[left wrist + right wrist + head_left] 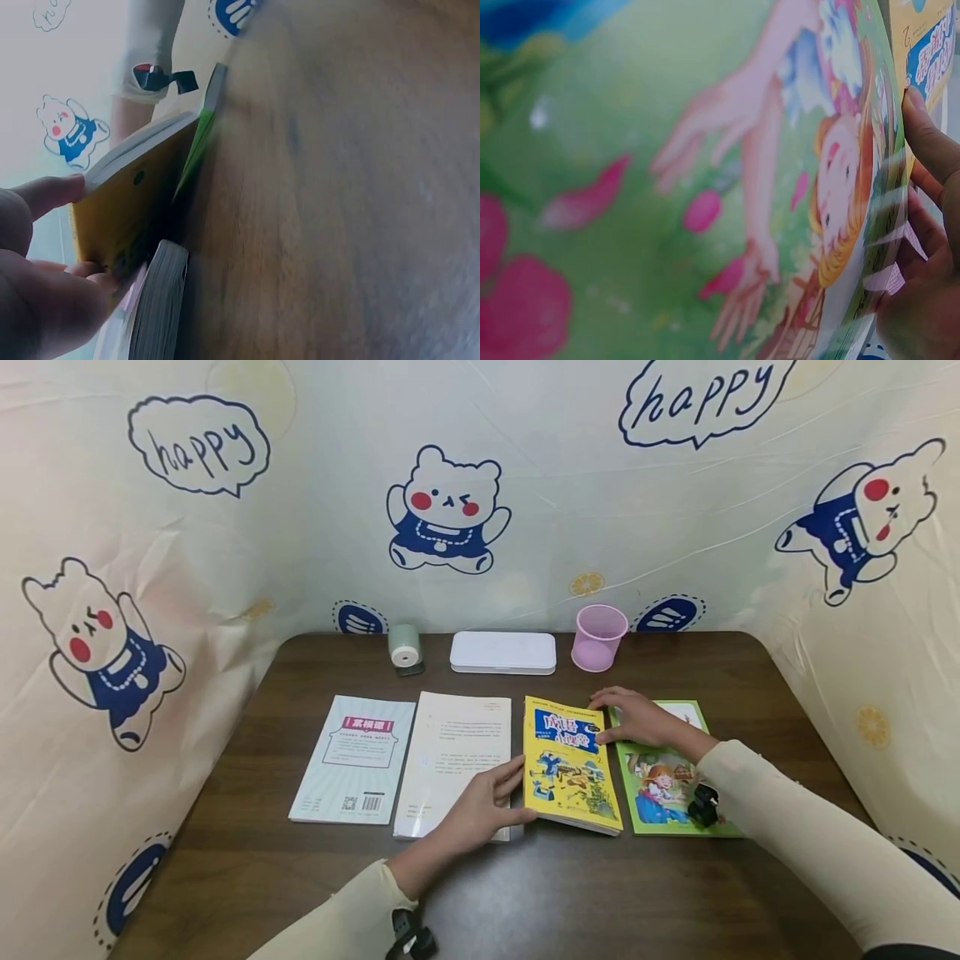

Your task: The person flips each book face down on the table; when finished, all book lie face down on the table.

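A yellow book (573, 781) with a blue title panel is held between both hands, and the left wrist view has it tilted, raised off the table on one side. My left hand (480, 806) pinches its left edge, thumb on one cover and fingers on the other (124, 225). At the upper right edge, my right hand (643, 720) grips it with the thumb on the front cover. Beneath the right forearm lies a green picture book (656, 797), which fills much of the right wrist view. A thick cream-white book (457, 743) lies under and beside the left hand.
A pale blue book (352, 777) lies at the left of the row. Along the back of the brown table (247, 868) stand a grey-green cylinder (405, 643), a white flat case (502, 652) and a pink cup (596, 643). Printed cloth (315, 527) hangs around the table.
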`<control>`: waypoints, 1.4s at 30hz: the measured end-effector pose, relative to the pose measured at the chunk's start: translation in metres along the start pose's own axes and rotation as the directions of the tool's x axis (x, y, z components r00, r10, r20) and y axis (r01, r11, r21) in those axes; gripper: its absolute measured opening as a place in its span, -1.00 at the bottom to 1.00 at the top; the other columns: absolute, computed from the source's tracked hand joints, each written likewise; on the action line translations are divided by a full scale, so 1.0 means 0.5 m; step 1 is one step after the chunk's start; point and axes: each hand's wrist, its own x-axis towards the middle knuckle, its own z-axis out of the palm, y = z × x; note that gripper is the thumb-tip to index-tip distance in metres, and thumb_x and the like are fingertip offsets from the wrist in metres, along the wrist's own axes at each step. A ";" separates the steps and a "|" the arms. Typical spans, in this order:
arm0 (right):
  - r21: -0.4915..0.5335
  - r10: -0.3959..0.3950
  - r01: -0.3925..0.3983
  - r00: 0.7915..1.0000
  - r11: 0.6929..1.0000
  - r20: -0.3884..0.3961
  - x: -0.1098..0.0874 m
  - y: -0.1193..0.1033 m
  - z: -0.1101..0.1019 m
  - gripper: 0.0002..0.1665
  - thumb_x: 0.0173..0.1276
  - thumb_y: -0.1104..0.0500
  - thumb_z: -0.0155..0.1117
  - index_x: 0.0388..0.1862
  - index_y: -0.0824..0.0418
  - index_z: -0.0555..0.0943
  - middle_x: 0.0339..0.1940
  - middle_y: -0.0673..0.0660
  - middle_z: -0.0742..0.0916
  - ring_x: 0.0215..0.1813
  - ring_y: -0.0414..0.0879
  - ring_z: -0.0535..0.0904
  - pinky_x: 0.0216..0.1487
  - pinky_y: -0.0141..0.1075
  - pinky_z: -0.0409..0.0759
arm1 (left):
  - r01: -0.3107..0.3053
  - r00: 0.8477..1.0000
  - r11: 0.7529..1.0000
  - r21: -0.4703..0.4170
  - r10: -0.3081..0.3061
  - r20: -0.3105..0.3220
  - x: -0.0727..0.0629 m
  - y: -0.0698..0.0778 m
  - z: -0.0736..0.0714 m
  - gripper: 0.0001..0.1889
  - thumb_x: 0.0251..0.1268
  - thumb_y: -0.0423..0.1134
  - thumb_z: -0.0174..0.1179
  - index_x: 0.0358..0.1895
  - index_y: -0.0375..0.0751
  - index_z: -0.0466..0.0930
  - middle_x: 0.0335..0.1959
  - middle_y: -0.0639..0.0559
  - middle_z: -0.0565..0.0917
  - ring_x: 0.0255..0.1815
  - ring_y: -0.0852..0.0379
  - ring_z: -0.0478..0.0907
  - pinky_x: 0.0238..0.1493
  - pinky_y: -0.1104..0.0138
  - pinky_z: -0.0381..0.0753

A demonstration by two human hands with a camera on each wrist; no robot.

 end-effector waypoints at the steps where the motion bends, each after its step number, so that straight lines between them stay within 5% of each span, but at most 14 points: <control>1: 0.000 0.001 -0.001 1.000 1.000 0.000 0.000 -0.001 0.000 -0.24 0.26 -0.13 0.56 0.37 0.11 0.58 0.53 0.26 0.45 0.56 0.33 0.24 0.49 0.38 0.20 | 0.001 1.000 0.999 -0.044 -0.001 0.008 0.000 0.001 0.001 -0.05 0.25 -0.29 0.48 0.63 -0.23 0.10 0.60 -0.11 0.26 0.58 0.03 0.25 0.45 0.20 0.35; 5: -0.003 0.013 -0.013 1.000 1.000 -0.001 0.001 -0.001 0.000 -0.23 0.26 -0.14 0.56 0.37 0.11 0.57 0.54 0.26 0.44 0.57 0.33 0.23 0.50 0.38 0.20 | -0.007 1.000 0.977 -0.212 0.014 0.027 0.002 0.002 0.006 -0.02 0.24 -0.42 0.45 0.66 -0.17 0.04 0.63 -0.12 0.22 0.54 -0.05 0.33 0.33 0.26 0.51; 9: -0.005 0.019 -0.019 1.000 1.000 -0.008 0.005 0.002 0.003 -0.21 0.25 -0.16 0.56 0.38 0.11 0.57 0.53 0.25 0.45 0.57 0.32 0.24 0.50 0.36 0.21 | -0.034 0.999 0.962 -0.272 0.038 0.011 0.006 0.003 0.016 0.01 0.25 -0.43 0.43 0.68 -0.03 0.02 0.68 -0.04 0.12 0.48 -0.03 0.43 0.22 0.30 0.61; 14: -0.003 0.015 -0.015 1.000 1.000 -0.023 0.007 0.004 0.008 -0.21 0.24 -0.19 0.55 0.37 0.10 0.57 0.51 0.26 0.47 0.55 0.31 0.27 0.50 0.36 0.21 | -0.063 0.998 0.961 -0.268 0.062 -0.012 0.006 0.008 0.026 -0.02 0.28 -0.39 0.43 0.67 0.08 0.04 0.67 0.04 0.14 0.45 0.00 0.47 0.21 0.30 0.62; 30: -0.088 -0.034 0.031 0.999 0.996 -0.036 0.003 -0.025 0.006 -0.18 0.33 -0.21 0.44 0.48 0.08 0.51 0.45 0.20 0.58 0.58 0.27 0.28 0.55 0.44 -0.24 | -0.111 0.994 0.968 -0.226 0.107 -0.028 -0.001 0.019 0.030 -0.04 0.29 -0.35 0.43 0.66 0.13 0.07 0.65 0.08 0.19 0.53 0.02 0.35 0.26 0.32 0.57; 38: -0.065 -0.077 0.075 0.996 0.995 -0.033 0.007 -0.078 -0.003 -0.12 0.45 -0.33 0.25 0.59 0.06 0.38 0.48 0.17 0.56 0.56 0.19 0.35 0.59 0.37 -0.10 | -0.144 0.990 0.969 -0.201 0.141 -0.028 -0.008 0.029 0.030 -0.05 0.31 -0.34 0.42 0.66 0.14 0.06 0.67 0.20 0.11 0.55 0.04 0.32 0.31 0.31 0.53; 42: -0.017 -0.071 0.071 0.997 0.997 -0.026 0.008 -0.098 -0.005 -0.10 0.45 -0.38 0.21 0.61 0.02 0.35 0.53 0.16 0.51 0.57 0.20 0.33 0.56 0.30 0.15 | -0.155 0.988 0.971 -0.184 0.153 -0.029 -0.012 0.034 0.031 -0.06 0.32 -0.31 0.42 0.66 0.12 0.05 0.68 0.24 0.08 0.57 0.07 0.29 0.35 0.29 0.49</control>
